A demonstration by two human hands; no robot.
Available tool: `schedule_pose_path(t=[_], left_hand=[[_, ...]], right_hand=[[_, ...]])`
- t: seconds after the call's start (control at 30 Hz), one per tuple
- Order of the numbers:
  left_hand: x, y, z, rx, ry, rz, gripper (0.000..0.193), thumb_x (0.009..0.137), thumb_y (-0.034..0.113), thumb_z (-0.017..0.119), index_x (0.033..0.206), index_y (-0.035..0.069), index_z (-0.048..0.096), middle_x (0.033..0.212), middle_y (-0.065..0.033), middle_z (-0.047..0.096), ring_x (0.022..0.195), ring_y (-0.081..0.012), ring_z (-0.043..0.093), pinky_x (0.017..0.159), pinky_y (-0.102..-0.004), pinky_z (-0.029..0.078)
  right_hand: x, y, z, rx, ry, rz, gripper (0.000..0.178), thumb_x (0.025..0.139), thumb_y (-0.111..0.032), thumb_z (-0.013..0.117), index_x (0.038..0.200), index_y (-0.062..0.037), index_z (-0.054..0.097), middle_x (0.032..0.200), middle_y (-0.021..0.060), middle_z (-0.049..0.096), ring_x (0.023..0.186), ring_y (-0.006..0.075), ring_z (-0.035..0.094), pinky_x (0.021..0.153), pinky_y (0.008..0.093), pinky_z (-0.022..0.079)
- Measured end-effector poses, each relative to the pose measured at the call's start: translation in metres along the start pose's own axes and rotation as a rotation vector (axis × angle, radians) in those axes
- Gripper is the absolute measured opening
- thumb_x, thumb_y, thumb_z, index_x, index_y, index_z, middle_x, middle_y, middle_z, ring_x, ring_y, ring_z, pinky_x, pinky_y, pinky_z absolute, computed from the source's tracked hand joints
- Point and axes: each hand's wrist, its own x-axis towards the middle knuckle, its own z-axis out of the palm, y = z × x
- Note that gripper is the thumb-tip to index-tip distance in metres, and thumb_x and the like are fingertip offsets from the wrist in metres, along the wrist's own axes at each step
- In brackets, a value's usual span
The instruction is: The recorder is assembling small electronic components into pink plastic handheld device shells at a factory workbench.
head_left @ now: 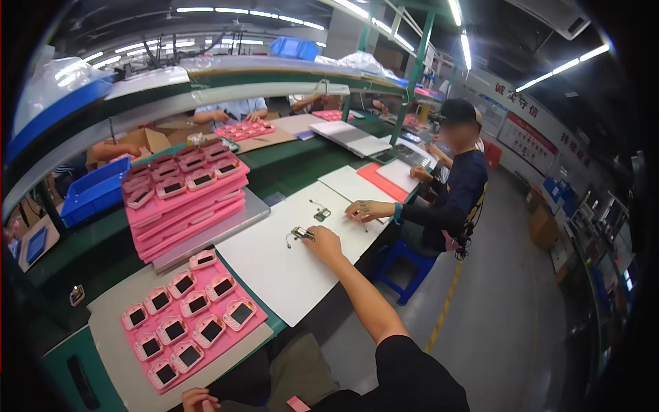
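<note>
My right hand (324,246) reaches out over the white board (274,275), its fingertips closed on a small circuit board (300,234) with a thin wire trailing from its left side. A second circuit board (321,214) with a wire lies just beyond it. Low in the picture, my left hand (199,399) rests by my lap with its fingers curled and nothing visible in them. Near it is a pink tray (180,376) bearing several pink toy-like device cases (188,356) with dark screens.
A co-worker's hand (369,210) with a teal wristband hovers close to my right hand. Stacked pink trays (185,226) of cases stand at the left, beside a blue bin (96,191). A blue stool (405,270) is on the right. A green-framed shelf (274,79) spans the bench.
</note>
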Motion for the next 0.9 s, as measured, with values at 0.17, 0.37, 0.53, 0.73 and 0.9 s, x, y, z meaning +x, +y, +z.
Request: schedule_pose_path(t=[0.17, 0.37, 0.53, 0.73, 0.9], left_hand=[[-0.017, 0.057, 0.07, -0.254, 0.155, -0.444, 0.037, 0.109, 0.015, 0.063, 0.143, 0.0, 0.066, 0.131, -0.0146, 0.073, 0.1, -0.021, 0.07, 0.087, -0.0304, 0.057], [0.022, 0.063, 0.139, -0.451, 0.189, -0.376, 0.045, 0.113, 0.023, 0.058, 0.152, 0.001, 0.058, 0.133, -0.014, 0.073, 0.109, -0.0263, 0.07, 0.093, -0.0353, 0.056], [0.034, 0.047, 0.17, -0.638, 0.255, -0.176, 0.042, 0.112, 0.023, 0.056, 0.147, 0.001, 0.059, 0.134, -0.0148, 0.072, 0.114, -0.0299, 0.067, 0.099, -0.0383, 0.054], [0.031, 0.06, 0.16, -0.511, 0.215, -0.399, 0.033, 0.107, 0.014, 0.056, 0.134, -0.002, 0.067, 0.13, -0.0148, 0.074, 0.114, -0.0257, 0.068, 0.104, -0.0331, 0.052], [0.048, 0.067, 0.126, -0.462, 0.164, -0.428, 0.023, 0.105, 0.008, 0.055, 0.118, -0.005, 0.07, 0.114, -0.0183, 0.077, 0.099, -0.0229, 0.071, 0.089, -0.0298, 0.057]], right_hand=[[-0.049, -0.016, -0.013, 0.332, 0.084, 0.018, 0.037, 0.095, -0.034, 0.081, 0.117, -0.0043, 0.08, 0.078, 0.0097, 0.069, 0.071, 0.0249, 0.063, 0.069, 0.0371, 0.05], [-0.231, -0.143, -0.057, 0.918, -0.332, -0.012, 0.033, 0.096, -0.026, 0.084, 0.121, -0.0058, 0.079, 0.069, -0.0024, 0.06, 0.061, 0.0067, 0.049, 0.058, 0.0234, 0.037], [-0.337, -0.173, -0.024, 1.024, -0.366, 0.027, 0.026, 0.099, -0.016, 0.077, 0.122, -0.0065, 0.076, 0.071, -0.0034, 0.06, 0.061, 0.0062, 0.049, 0.059, 0.0225, 0.037], [-0.367, -0.183, -0.017, 1.1, -0.498, 0.129, 0.032, 0.1, -0.017, 0.075, 0.13, -0.0059, 0.072, 0.075, -0.0014, 0.064, 0.063, 0.008, 0.052, 0.059, 0.0249, 0.04], [-0.346, -0.186, -0.061, 1.141, -0.767, 0.204, 0.023, 0.102, -0.011, 0.073, 0.124, -0.003, 0.073, 0.083, 0.0006, 0.07, 0.068, 0.0065, 0.055, 0.064, 0.0211, 0.043]])
